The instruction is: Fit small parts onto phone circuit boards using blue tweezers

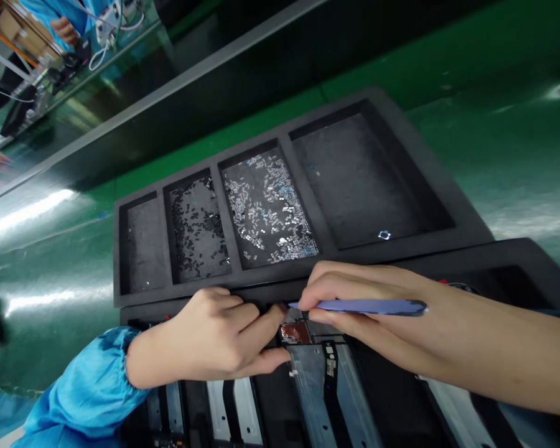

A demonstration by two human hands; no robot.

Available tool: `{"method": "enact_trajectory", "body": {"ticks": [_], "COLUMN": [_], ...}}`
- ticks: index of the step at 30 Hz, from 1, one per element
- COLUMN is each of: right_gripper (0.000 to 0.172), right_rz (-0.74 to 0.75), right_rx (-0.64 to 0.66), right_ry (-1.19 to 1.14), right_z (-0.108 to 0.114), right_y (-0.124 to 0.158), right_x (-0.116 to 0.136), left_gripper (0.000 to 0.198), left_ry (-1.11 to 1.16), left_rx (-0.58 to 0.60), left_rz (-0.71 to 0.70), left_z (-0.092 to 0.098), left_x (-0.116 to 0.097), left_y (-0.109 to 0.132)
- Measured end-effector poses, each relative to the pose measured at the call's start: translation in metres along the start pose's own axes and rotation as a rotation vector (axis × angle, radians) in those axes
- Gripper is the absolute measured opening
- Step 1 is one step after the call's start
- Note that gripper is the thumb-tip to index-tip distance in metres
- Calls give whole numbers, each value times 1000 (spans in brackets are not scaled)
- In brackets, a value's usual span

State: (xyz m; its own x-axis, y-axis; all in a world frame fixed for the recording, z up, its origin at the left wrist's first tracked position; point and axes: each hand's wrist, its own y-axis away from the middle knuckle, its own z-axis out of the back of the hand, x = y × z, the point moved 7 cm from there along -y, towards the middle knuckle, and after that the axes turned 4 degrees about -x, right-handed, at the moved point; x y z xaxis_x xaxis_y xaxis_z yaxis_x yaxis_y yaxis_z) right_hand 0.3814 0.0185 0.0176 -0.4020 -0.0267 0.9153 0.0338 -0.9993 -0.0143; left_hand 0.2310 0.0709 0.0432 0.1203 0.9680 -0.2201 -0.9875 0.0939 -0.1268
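My right hand (350,289) pinches a slim purple pair of tweezers (373,307), whose tip points left at the upper end of an opened phone (326,386). The phone lies in a black foam tray (275,398), showing a metal plate, a black flex strip (330,379) and a copper-coloured patch (295,333). Its left edge is gripped by my left hand (228,336), index finger near the tweezers' tip and thumb lower down, other fingers curled. Anything small at the tip is hidden by my fingers.
Behind my hands a dark parts tray (326,233) has compartments with many small silvery pieces (270,208) and black pieces (198,227). One shiny piece (384,235) lies in its right compartment. More opened phones (233,410) sit nearby. Across the bench is a co-worker's hand (65,31).
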Motion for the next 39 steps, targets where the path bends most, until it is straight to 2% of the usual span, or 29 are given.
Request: {"method": "enact_trajectory", "body": {"ticks": [4, 12, 22, 27, 31, 33, 35, 37, 39], "right_gripper": [23, 23, 21, 23, 25, 25, 25, 27, 29], "right_rz": [-48, -60, 38, 146, 131, 90, 25, -52, -132], "right_rx": [118, 114, 65, 55, 33, -30, -150, -262, -319], "right_ry": [-68, -82, -49, -11, 5, 32, 49, 35, -21], "right_z": [-6, -6, -5, -4, -2, 3, 14, 24, 28], "right_y": [0, 0, 0, 1, 0, -1, -3, -4, -3], "right_x": [-3, -5, -3, 2, 4, 4, 2, -3, -9], "left_gripper": [36, 34, 35, 36, 36, 37, 37, 38, 39], "left_ry": [5, 39, 16, -25, -115, -137, -115, -78, -59], "left_rx": [-15, -3, 2, 6, 17, 34, 46, 32, 0], "left_rz": [10, 1, -30, -55, -53, -48, -33, -33, -51], "left_z": [1, 1, 2, 1, 0, -1, -2, -2, -1], "left_x": [1, 1, 1, -2, -7, -9, -8, -7, -6], "left_y": [-1, -1, -2, -2, -3, -2, -1, 1, 2]}}
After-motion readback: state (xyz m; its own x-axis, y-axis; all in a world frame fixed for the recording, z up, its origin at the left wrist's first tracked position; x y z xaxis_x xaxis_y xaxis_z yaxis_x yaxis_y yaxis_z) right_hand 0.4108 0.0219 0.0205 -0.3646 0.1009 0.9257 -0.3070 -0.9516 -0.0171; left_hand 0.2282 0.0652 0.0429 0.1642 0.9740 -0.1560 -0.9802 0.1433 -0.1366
